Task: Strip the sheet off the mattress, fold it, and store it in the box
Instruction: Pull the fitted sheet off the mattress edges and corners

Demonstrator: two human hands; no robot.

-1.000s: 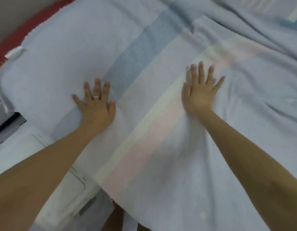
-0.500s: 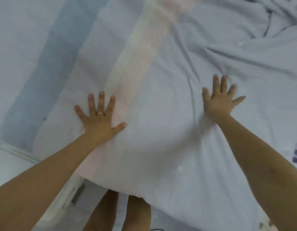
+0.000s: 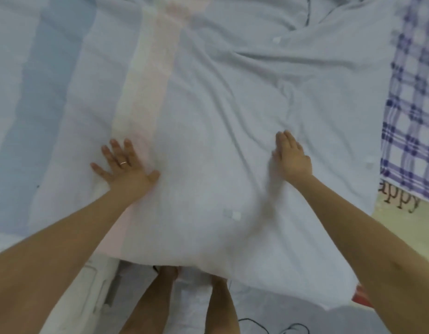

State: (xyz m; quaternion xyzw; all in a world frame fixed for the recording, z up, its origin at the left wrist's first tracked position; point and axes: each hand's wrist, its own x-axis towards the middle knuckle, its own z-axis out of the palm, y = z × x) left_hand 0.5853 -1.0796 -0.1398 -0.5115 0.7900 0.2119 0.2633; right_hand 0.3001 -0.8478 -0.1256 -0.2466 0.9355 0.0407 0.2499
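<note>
From my remote seat I look down over both bare forearms onto the sheet (image 3: 220,104), which lies spread across the bed in front of me, pale grey-blue and wrinkled, with deep folds running toward the far right. A cream-and-pink stripe (image 3: 148,92) runs away from me down its left half, and a broader blue stripe (image 3: 40,104) lies further left. The left hand (image 3: 125,165) rests flat on the sheet at the near end of the pink stripe, palm down, fingers and thumb spread wide, with a ring (image 3: 123,162) on one finger. The right hand (image 3: 291,157) also lies flat on the sheet, well apart from the left, fingers straight and held close together; it is blurred, so I cannot make out the thumb. Neither hand pinches any cloth. The sheet's near edge hangs over the side of the bed, just above my legs (image 3: 160,302). At the right a purple checked cloth (image 3: 410,116) shows beside the sheet, and below it a yellow cloth (image 3: 398,201) printed with the letters "appy". A dark cable (image 3: 290,327) lies on the floor near my legs. A white moulded thing (image 3: 88,297) sits lower left; I cannot tell what it is.
</note>
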